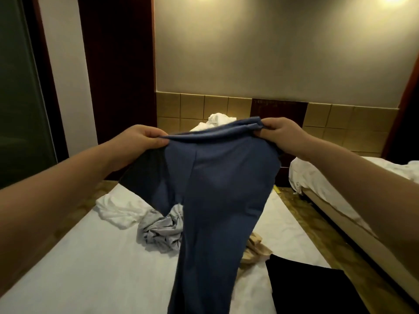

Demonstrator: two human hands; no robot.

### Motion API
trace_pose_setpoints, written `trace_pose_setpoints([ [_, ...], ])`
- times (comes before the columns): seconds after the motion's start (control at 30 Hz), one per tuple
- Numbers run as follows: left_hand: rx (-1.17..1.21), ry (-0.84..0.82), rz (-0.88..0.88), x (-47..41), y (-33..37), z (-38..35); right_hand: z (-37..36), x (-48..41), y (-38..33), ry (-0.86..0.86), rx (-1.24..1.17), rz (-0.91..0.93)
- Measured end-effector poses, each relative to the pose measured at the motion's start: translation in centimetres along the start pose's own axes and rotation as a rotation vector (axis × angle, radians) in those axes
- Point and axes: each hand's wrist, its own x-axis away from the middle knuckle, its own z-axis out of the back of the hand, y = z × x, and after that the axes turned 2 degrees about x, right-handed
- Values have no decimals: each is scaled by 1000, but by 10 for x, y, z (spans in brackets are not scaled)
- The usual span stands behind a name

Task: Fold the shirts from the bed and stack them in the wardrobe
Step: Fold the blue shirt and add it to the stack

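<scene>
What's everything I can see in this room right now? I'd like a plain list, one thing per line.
blue shirt: one, blue, held up over the near bed
white garment: one, white, crumpled on the bed's left side
grey garment: one, grey, crumpled mid-bed, partly behind the blue shirt
beige garment: one, beige, right of the blue shirt
black garment: one, black, flat, lower right
white bundle: one, white, far end of the bed
near bed: one, white sheet
second bed: one, white bedding, right
left hand: one, grips the shirt's top edge
right hand: one, grips the same edge
</scene>
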Motion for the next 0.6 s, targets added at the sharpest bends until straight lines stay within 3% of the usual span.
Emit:
trace_pose_setpoints([
  [0.13,279,64,50,2,-4,-10,-5,3,-1,-40,-174,-112],
  [0.37,126,64,35,4,0,-21,-4,7,-1,-216,-272,-274],
  [0.53,-16,69,27,2,0,-62,-23,11,-17,-354,-170,-216],
  [0.6,33,33,-3,3,3,-73,-31,12,-25,-401,-114,-183],
])
